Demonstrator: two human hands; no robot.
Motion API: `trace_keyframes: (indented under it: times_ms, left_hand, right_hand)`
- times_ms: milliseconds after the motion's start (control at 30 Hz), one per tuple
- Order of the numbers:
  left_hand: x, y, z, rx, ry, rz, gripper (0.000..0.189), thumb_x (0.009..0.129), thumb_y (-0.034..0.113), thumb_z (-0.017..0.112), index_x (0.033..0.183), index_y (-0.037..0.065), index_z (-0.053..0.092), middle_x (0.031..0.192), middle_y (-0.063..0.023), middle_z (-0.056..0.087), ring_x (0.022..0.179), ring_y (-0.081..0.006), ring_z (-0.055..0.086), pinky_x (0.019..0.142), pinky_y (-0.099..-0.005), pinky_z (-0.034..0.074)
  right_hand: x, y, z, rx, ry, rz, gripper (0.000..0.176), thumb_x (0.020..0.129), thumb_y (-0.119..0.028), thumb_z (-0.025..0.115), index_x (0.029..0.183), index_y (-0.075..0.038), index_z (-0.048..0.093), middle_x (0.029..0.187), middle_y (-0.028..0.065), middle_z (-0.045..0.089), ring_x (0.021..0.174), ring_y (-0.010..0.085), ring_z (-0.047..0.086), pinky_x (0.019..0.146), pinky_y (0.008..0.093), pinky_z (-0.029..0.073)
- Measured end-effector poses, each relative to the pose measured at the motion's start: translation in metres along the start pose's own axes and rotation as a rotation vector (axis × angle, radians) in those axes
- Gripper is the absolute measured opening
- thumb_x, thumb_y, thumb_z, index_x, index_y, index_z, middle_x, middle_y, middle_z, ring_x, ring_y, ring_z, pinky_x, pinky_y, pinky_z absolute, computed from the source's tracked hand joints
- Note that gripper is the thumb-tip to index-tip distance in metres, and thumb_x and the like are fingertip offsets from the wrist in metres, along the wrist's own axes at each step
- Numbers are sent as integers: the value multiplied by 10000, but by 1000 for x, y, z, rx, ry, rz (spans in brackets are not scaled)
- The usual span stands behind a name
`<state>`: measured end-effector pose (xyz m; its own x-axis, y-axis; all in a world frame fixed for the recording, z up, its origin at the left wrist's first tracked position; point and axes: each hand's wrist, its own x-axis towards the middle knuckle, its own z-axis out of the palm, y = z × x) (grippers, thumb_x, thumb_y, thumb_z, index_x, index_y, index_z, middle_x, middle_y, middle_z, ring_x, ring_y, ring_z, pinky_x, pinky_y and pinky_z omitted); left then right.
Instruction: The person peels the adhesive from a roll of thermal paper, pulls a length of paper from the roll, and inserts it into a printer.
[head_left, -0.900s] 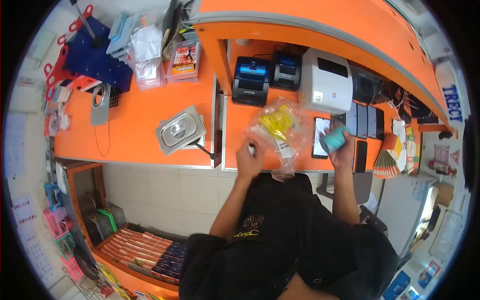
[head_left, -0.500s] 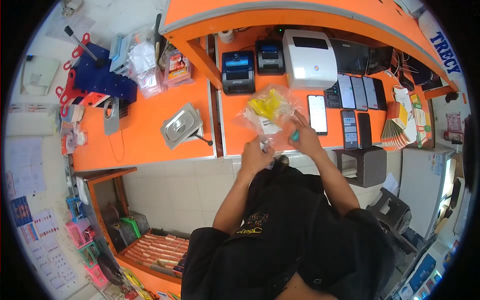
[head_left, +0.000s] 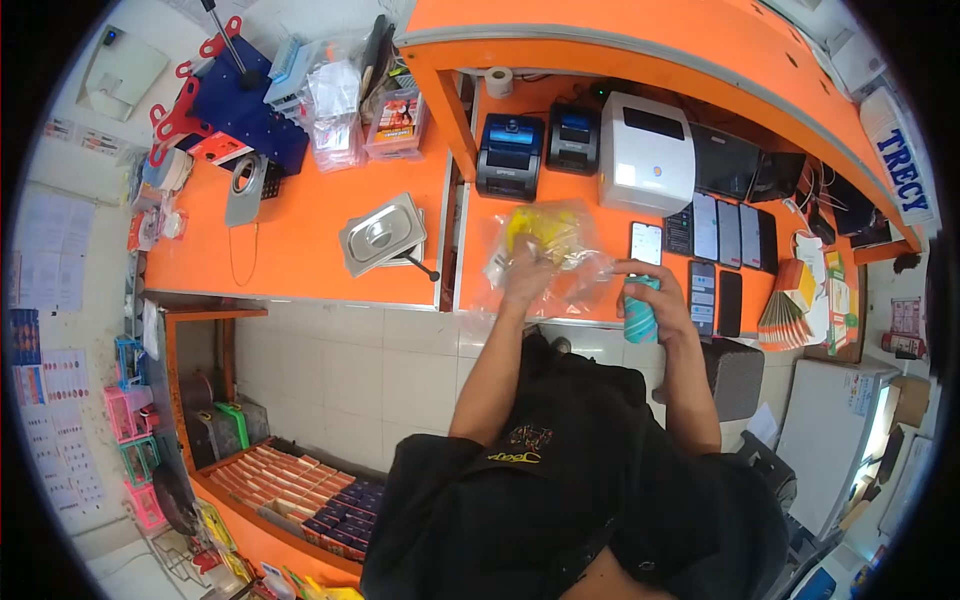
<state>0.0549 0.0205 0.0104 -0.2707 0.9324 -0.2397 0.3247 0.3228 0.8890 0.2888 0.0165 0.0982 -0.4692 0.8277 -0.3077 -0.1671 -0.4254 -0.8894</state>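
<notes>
A clear plastic bag (head_left: 588, 285) lies crumpled on the orange counter with a yellow bundle (head_left: 562, 238) inside. My left hand (head_left: 526, 276) reaches into the bag at the yellow bundle; its fingertips are blurred and partly covered. At the counter's front edge my right hand (head_left: 670, 305) is wrapped around a teal patterned cylinder (head_left: 640, 318), tilted slightly. One finger of that hand points left, close to the bag's edge. Just beyond it lies a phone with a white screen (head_left: 646, 242).
Behind the bag stand two dark printers (head_left: 511, 158) and a larger white printer (head_left: 647, 150), below an orange shelf (head_left: 600, 50). Several phones (head_left: 705, 225) lie to the right. A metal lid (head_left: 383, 236) rests on the left counter (head_left: 310, 265). A dark stool (head_left: 735, 380) stands below.
My left hand has moved from the bag's near edge to the yellow bundle. My right hand has drawn away to the right with the teal cylinder, now seen more fully. The view has shifted.
</notes>
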Motion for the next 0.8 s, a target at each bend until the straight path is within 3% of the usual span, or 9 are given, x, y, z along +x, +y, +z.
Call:
trace_keyframes:
  times_ms: [67, 133, 233, 300, 400, 533, 567, 633, 800]
  left_hand:
    - [-1, -1, 1, -106, -84, 291, 437, 866, 181, 628, 1214, -18, 454, 1223, -267, 549, 1102, -398, 555, 944, -402, 448]
    - [11, -7, 10, 928, 206, 874, 533, 900, 272, 613, 1291, -34, 420, 1297, -290, 485, 1210, -372, 508, 966, -409, 444]
    - [-30, 8, -8, 668, -97, 877, 506, 927, 312, 584, 1320, 14, 474, 1224, -243, 571, 1227, -368, 518, 983, -424, 441]
    - [-35, 54, -56, 415, -1074, 502, 380, 952, 253, 551, 1260, 32, 563, 1113, -198, 652, 1156, -339, 597, 908, -419, 494]
    - [-30, 96, -101, -175, -929, 162, 272, 954, 197, 555, 1127, -1, 622, 946, -170, 694, 900, -272, 696, 774, -374, 534]
    - [89, 68, -75, 115, -111, 498, 233, 921, 172, 616, 1053, -19, 634, 846, -153, 688, 765, -214, 702, 711, -342, 538]
    - [96, 64, -73, 112, -100, 506, 233, 921, 172, 616, 1053, -19, 634, 846, -153, 688, 765, -214, 702, 711, -342, 538]
    - [114, 83, -68, 383, -277, 593, 312, 901, 212, 655, 1106, -19, 612, 943, -154, 686, 906, -221, 690, 771, -347, 542]
    - [35, 120, -27, -191, -926, 461, 551, 854, 170, 732, 1304, -22, 478, 1186, -141, 604, 1095, -215, 606, 881, -338, 526]
  right_hand:
    - [-7, -3, -11, -1, 29, 35, 371, 782, -70, 686, 1135, 37, 640, 750, 101, 640, 597, 194, 651, 553, 297, 545]
    - [-12, -12, -8, -30, 27, 5, 354, 797, -103, 697, 1124, 15, 633, 833, 121, 647, 609, 195, 651, 549, 293, 540]
    - [-21, -22, -6, -147, 229, -97, 307, 851, -208, 700, 1068, -22, 588, 992, 146, 612, 640, 190, 642, 558, 284, 530]
    - [-20, -25, -13, -113, 249, -153, 286, 864, -210, 688, 1055, -27, 580, 946, 135, 611, 643, 188, 640, 562, 282, 528]
    - [-19, -30, -17, -28, 255, -162, 257, 895, -237, 665, 1027, -45, 557, 828, 107, 601, 650, 188, 635, 566, 279, 521]
    - [8, -25, -17, 38, 135, -115, 221, 924, -225, 643, 1021, -46, 558, 816, 103, 616, 644, 195, 644, 580, 299, 532]
    - [17, -21, -13, 73, 136, -131, 247, 934, -268, 629, 1038, -60, 545, 840, 97, 605, 651, 199, 641, 573, 297, 530]
    - [37, -14, -5, 39, 204, -214, 316, 951, -336, 612, 1088, -70, 509, 932, 92, 584, 760, 194, 638, 646, 304, 534]
    - [66, -25, 19, -237, 295, -640, 384, 904, -188, 683, 1170, -38, 449, 1022, 89, 567, 955, 158, 579, 785, 268, 486]
